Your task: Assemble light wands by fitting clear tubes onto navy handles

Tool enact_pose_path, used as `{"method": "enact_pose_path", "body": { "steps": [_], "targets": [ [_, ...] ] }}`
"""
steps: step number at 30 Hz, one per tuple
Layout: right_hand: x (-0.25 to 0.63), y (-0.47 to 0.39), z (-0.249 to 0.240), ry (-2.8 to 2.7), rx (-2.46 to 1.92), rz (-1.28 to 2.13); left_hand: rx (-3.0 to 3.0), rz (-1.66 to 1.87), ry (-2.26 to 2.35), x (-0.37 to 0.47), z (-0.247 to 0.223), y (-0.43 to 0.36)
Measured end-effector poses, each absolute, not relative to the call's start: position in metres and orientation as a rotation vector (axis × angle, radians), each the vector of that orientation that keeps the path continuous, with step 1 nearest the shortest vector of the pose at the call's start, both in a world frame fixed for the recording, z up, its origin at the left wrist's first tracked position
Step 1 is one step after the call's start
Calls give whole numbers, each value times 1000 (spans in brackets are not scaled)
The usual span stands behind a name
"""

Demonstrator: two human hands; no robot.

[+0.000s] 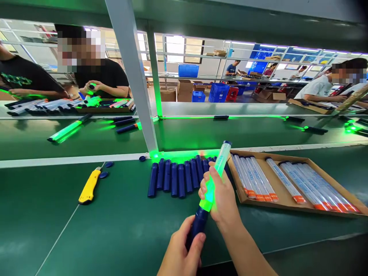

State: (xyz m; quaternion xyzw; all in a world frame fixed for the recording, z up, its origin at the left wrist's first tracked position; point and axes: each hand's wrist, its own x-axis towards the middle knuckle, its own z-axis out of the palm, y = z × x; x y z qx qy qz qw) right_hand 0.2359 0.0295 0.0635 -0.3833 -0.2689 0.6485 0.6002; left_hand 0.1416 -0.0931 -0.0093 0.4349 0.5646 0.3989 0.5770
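Note:
A light baton (220, 163), its clear tube glowing green, slants up and to the right in front of me. My left hand (186, 245) is wrapped round its dark blue handle. Higher up, the fingers of my right hand (222, 193) close round the lit tube. The blue cap tops the baton. Just behind lies a row of several dark blue handles (174, 180) on the green table (120, 230). To the right, a shallow cardboard tray (258, 153) holds several clear tubes (310, 184) with orange ends.
A yellow cutter (90, 186) lies at the left beside small blue caps (103, 174). A white post (132, 69) rises behind the table. Across the shelf, a person (100, 76) handles a baton; lit batons (64, 131) lie nearby.

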Motion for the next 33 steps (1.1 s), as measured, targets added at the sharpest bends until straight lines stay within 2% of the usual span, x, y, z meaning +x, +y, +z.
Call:
{"method": "enact_pose_path", "body": {
  "steps": [5,11,14,18,23,28,33],
  "targets": [
    [232,27,63,-699,-969,1360,1368,1008,1471,142,-6,-91],
    [229,29,53,-711,-1065,1237,1457,1006,1616,150,-6,-83],
    [240,38,62,-735,-966,1432,1217,973,1426,148,6,-80],
    [260,56,81,-729,-622,1806,676,869,810,140,15,-83],
    [257,61,81,-659,-356,1909,425,871,366,146,2,-85],
    [245,53,76,-621,-358,1857,451,934,336,153,9,-87],
    [248,49,83,-658,-421,1786,540,903,616,152,23,-91]
  ]
}}
